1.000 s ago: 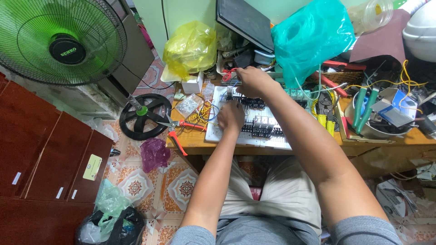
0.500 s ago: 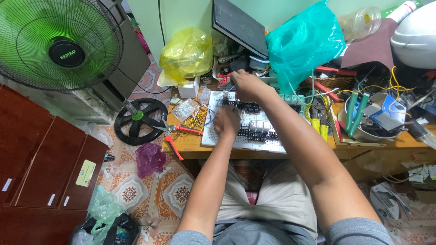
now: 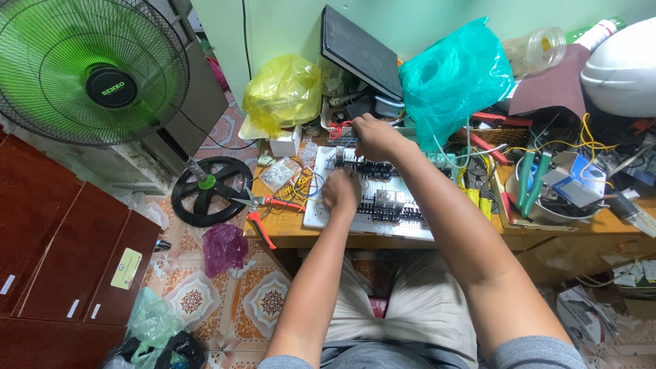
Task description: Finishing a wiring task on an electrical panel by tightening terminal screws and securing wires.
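While both hands work over the white breadboard (image 3: 372,205), which lies flat on the wooden table (image 3: 287,232) directly before the seated person, the board serves here as the reference for everything else.

Left hand (image 3: 340,191): resting on the board's left-centre, fingers curled downward onto the surface. Whether the fingertips pinch a component or wire cannot be told; they are hidden beneath the knuckles.

Right hand (image 3: 374,137): at the board's far edge, fingers drawn together around the red and blue wires (image 3: 339,131) there. Whether it actually grips one cannot be told.

Black components (image 3: 384,201) sit in rows across the board's middle and far part.

Handling judgement: the board appears light, rigid and flat, likely to slide on the table if pushed sideways. The seated parts and thin wires look fragile and easily dislodged. It would best be held by its bare white edges, near side or left side, not by the populated centre.

Surroundings relative to the board:
- Left: loose yellow wire coils (image 3: 301,186), then red-handled cutters (image 3: 263,208).
- Beyond, left: yellow plastic bag (image 3: 281,92).
- Beyond, right: teal plastic bag (image 3: 454,78), with a dark flat panel (image 3: 361,51) leaning against the wall between the bags.
- Right: green-handled tools (image 3: 531,179) in a cluttered tray.
- Far left, on the floor: green standing fan (image 3: 92,68).
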